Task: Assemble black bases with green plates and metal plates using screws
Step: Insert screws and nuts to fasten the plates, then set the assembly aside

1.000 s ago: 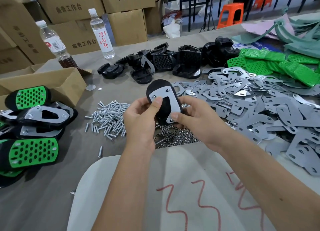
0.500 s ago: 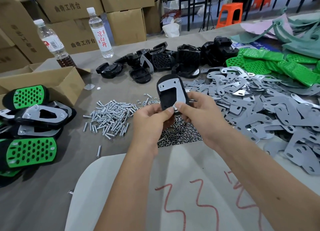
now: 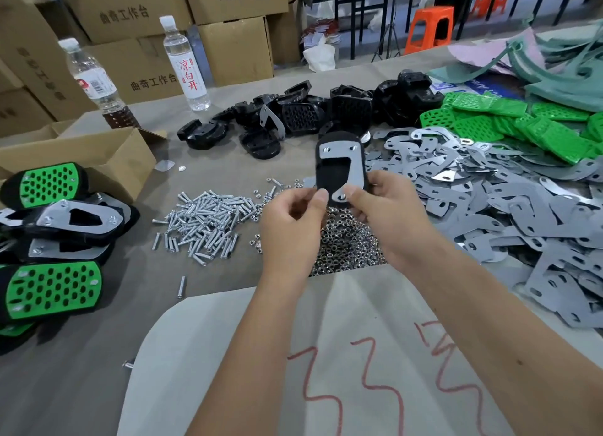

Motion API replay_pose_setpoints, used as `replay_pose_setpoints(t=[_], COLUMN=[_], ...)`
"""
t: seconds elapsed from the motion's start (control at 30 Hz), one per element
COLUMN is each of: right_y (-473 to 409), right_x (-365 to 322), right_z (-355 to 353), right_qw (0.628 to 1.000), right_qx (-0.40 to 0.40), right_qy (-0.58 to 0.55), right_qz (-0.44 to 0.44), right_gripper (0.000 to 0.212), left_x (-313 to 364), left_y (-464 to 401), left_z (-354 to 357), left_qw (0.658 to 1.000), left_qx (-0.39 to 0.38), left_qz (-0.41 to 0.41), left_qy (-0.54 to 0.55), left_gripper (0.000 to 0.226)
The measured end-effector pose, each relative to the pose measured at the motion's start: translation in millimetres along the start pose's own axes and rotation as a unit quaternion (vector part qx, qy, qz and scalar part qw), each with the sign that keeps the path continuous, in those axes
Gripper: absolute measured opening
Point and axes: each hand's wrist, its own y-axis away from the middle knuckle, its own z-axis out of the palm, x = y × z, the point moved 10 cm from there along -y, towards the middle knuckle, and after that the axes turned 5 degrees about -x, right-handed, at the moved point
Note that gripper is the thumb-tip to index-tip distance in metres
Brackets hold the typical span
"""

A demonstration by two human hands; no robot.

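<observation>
Upright above the table stands a black base [image 3: 332,171] with a metal plate [image 3: 350,163] laid on its face. My right hand [image 3: 388,217] grips its lower end, thumb at the plate's bottom tab. My left hand [image 3: 293,226] pinches at that same lower end from the left with thumb and forefinger. Loose screws [image 3: 208,223] lie in a pile to the left, nuts [image 3: 346,243] under my hands. Spare black bases [image 3: 326,112] sit behind, metal plates [image 3: 489,207] to the right, green plates [image 3: 509,122] at the far right.
Finished assemblies [image 3: 55,239] with green plates are stacked at the left beside an open cardboard box [image 3: 98,161]. Two water bottles [image 3: 186,66] stand at the back left before stacked cartons. A pale sheet [image 3: 326,354] with red marks covers the near table.
The base has swung from leaning left to upright and moved right and farther away. My left hand slid from its side to its lower end.
</observation>
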Motion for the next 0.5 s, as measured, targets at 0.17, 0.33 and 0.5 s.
replay_pose_setpoints(t=[0.17,0.33,0.5], right_y=[-8.8,-3.5,-3.5], right_x=[-8.1,-1.0,2.2], right_z=[-63.3,-109.9,-115.3], right_qw=[0.988,0.959,0.954], right_qx=[0.157,0.283,0.298], right_qy=[-0.002,-0.026,-0.038], right_qz=[-0.002,0.016,0.02], right_gripper=[0.002,0.007,0.016], left_x=[37.0,35.9,38.8], left_y=[-7.5,-23.3,-30.6], left_z=[39.5,122.0,110.9], left_qw=[0.959,0.826,0.85], left_qx=[-0.008,-0.159,-0.087], left_qz=[0.135,0.191,0.182], left_qy=[-0.248,-0.506,-0.486], left_gripper=[0.019,0.045,0.006])
